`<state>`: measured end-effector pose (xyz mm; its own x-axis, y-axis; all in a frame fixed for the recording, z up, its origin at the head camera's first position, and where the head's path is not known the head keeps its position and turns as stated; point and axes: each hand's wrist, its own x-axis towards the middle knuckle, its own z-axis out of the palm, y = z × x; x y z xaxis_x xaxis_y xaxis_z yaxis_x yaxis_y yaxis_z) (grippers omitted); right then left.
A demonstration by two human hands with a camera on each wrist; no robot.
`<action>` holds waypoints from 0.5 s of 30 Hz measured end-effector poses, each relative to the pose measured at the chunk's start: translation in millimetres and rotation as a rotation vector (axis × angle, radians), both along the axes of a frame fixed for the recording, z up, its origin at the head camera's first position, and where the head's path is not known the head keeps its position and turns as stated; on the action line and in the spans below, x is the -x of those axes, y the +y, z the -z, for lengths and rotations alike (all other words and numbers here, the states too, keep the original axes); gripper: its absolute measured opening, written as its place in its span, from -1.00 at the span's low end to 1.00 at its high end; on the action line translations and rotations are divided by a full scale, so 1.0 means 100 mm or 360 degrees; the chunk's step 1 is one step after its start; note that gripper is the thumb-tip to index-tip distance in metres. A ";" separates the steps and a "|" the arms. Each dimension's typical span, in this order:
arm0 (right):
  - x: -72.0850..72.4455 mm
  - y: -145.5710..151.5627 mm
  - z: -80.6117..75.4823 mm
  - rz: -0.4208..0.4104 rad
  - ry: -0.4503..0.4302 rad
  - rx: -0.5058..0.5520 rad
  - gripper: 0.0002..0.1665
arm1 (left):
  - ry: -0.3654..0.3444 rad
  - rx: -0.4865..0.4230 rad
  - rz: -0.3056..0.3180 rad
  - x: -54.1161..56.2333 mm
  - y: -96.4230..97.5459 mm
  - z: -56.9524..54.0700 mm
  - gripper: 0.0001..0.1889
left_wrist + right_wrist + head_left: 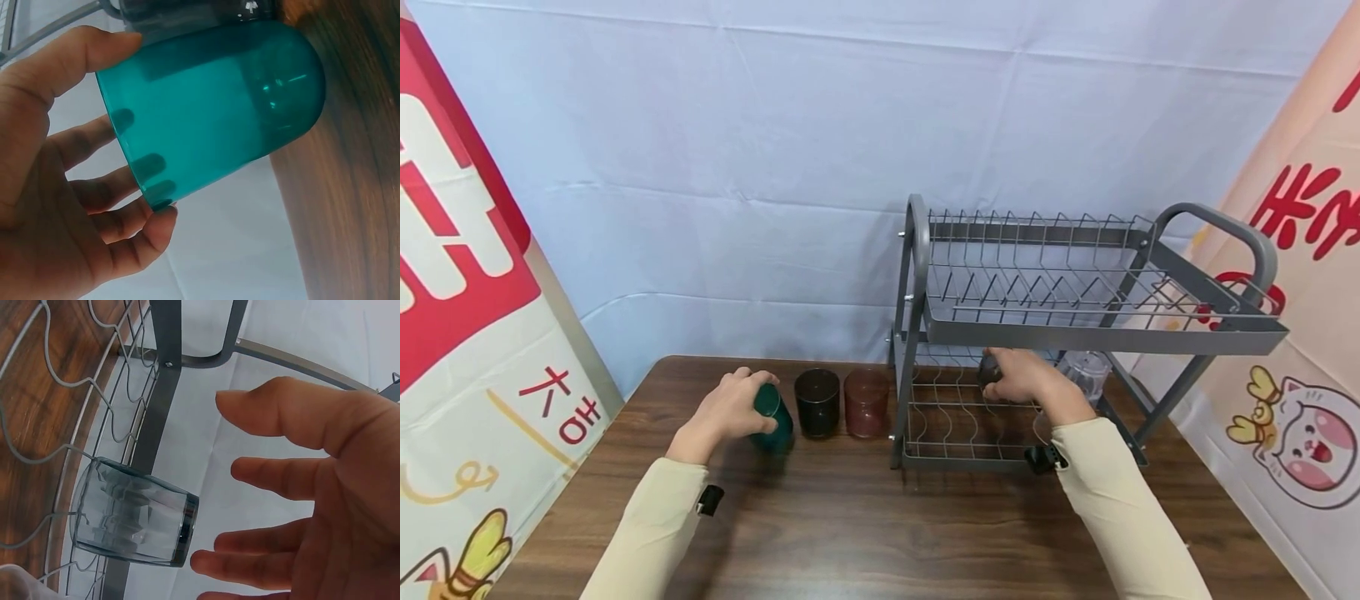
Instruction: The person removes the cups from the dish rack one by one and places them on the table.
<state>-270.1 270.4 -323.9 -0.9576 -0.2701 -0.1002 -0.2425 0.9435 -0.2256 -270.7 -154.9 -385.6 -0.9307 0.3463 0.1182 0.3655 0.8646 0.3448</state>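
A teal cup (pixel 775 423) stands tilted at the left of the table, gripped near its rim by my left hand (pixel 730 410). In the left wrist view the thumb is on one side of the teal cup (pixel 212 119) and the fingers show through its far wall. My right hand (pixel 1028 382) reaches between the tiers of a grey dish rack (pixel 992 335). Its fingers are spread beside a smoky grey glass (pixel 134 515) that sits upside down on the lower wire shelf. A gap shows between thumb and glass; fingertip contact I cannot tell.
A black cup (pixel 817 406) and a dark red cup (pixel 867 406) stand right of the teal one, beside the rack's left leg. A clear glass (pixel 1088 373) is on the lower shelf, right of my right hand. The upper tier overhangs that hand.
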 end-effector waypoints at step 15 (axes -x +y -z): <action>0.13 -0.01 -0.02 0.0037 0.0222 -0.0016 -0.14 | 0.0005 0.0014 -0.0076 0.12 -0.05 0.06 -0.33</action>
